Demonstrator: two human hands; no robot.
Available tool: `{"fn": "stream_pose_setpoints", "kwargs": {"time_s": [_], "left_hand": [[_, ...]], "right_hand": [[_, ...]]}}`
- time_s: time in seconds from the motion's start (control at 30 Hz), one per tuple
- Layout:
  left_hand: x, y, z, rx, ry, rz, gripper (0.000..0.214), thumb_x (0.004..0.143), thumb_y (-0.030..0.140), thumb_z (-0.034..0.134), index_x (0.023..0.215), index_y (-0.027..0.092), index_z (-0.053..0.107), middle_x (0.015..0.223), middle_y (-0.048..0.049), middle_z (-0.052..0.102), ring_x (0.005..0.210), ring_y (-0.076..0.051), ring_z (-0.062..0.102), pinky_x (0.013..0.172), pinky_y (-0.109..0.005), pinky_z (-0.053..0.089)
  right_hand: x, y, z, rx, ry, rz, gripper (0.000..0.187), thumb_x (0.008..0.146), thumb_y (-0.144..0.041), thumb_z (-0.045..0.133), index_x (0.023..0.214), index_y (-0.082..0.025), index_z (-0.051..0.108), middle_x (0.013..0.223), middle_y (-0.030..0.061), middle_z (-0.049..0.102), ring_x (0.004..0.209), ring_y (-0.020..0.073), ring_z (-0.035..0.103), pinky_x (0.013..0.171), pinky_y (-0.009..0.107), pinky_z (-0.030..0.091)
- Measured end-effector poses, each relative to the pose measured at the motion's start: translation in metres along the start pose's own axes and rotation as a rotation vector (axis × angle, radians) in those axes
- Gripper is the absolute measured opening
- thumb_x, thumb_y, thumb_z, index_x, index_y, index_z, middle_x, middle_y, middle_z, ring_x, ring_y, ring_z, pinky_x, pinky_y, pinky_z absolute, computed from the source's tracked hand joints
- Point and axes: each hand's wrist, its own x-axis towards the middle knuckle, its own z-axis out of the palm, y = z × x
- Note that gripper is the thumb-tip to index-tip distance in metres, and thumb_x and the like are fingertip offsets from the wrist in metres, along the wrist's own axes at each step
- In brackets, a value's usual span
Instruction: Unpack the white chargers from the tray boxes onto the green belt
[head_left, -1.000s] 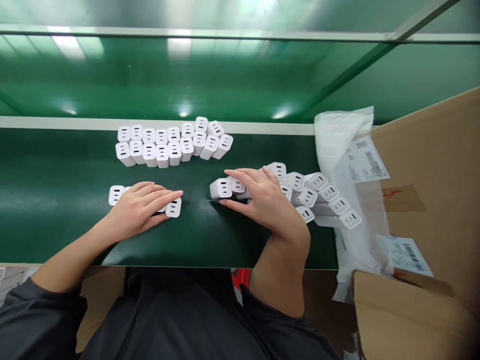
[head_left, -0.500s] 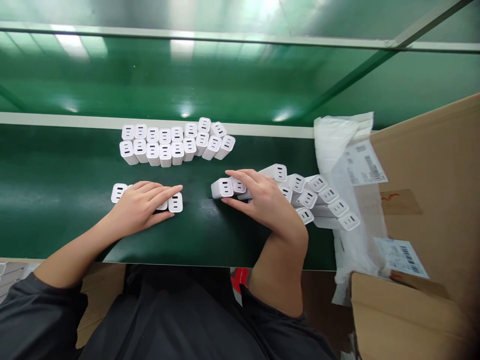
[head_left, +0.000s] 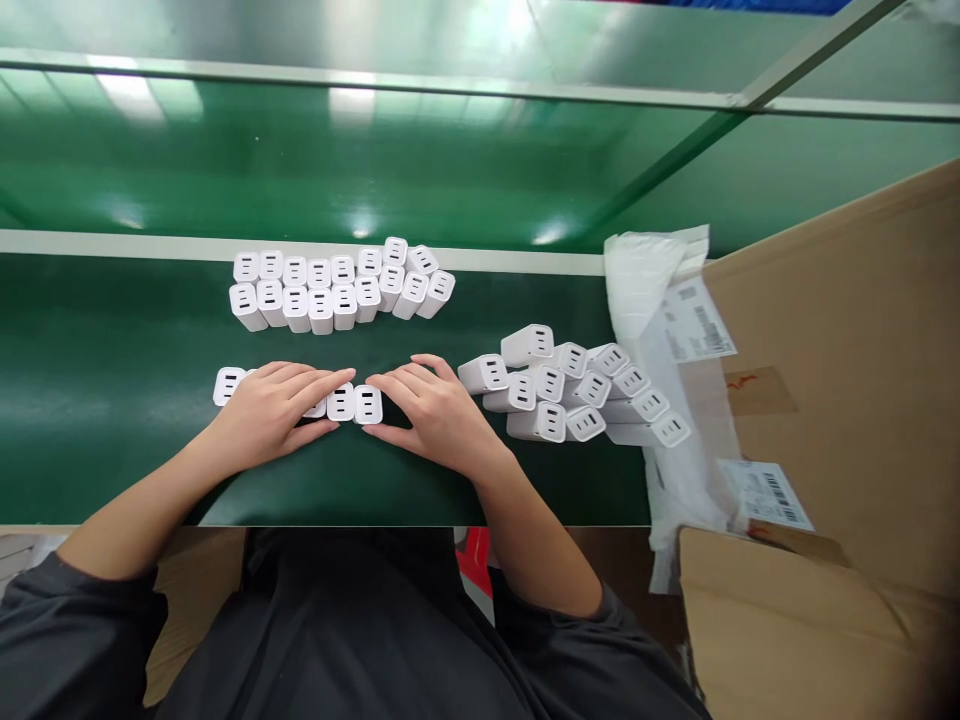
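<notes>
A front row of white charger blocks stands on the green table [head_left: 112, 420], their port faces up. My left hand [head_left: 274, 415] lies over the row, fingers and thumb along its two long sides, hiding several blocks; one charger [head_left: 229, 385] shows at its left. At the row's right end, my right hand [head_left: 431, 415] has its fingertips and thumb around the end charger [head_left: 368, 404], which touches the charger [head_left: 340, 402] beside it. Right of that hand lies a loose group of tilted white chargers [head_left: 550, 383].
Behind my hands stands a double row of white chargers [head_left: 320, 305], near a pale strip [head_left: 517, 260] along the table. A white plastic bag [head_left: 630, 285] with labels and a large cardboard box [head_left: 847, 330] border the right side. An open box flap [head_left: 780, 620] sits lower right.
My right hand has moved left from the loose group with one charger, which now stands at the right end of the front row. My left hand has stayed over the row.
</notes>
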Motion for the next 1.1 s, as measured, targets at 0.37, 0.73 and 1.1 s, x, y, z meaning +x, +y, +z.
{"fn": "stream_pose_setpoints", "kwargs": {"time_s": [0.37,0.73,1.1], "left_hand": [[0.001,0.001,-0.002,0.022,-0.007,0.020,0.049,0.095,0.040,0.056,0.138,0.018,0.051,0.119,-0.0099,0.070,0.103,-0.024,0.067,0.089,-0.037,0.051],[0.001,0.000,-0.001,0.007,-0.025,0.010,0.049,0.095,0.042,0.054,0.140,0.020,0.050,0.121,-0.0099,0.069,0.105,-0.024,0.067,0.089,-0.038,0.051],[0.000,0.000,0.000,0.011,-0.023,0.001,0.050,0.095,0.042,0.054,0.140,0.021,0.050,0.121,-0.0099,0.069,0.105,-0.025,0.067,0.088,-0.038,0.051]], "right_hand": [[0.001,-0.002,0.001,-0.022,0.009,0.003,0.036,0.094,-0.041,0.059,0.118,-0.014,0.061,0.099,0.0085,0.072,0.092,0.0238,0.064,0.101,0.044,0.039],[-0.022,0.022,-0.038,0.116,-0.126,0.128,0.054,0.089,-0.037,0.063,0.139,-0.022,0.048,0.131,0.0107,0.061,0.123,0.0287,0.056,0.112,0.055,0.032],[-0.006,0.006,-0.018,0.211,-0.122,0.046,0.027,0.092,-0.017,0.054,0.119,-0.017,0.055,0.113,0.0102,0.069,0.103,0.0263,0.064,0.086,0.042,0.048]]}}
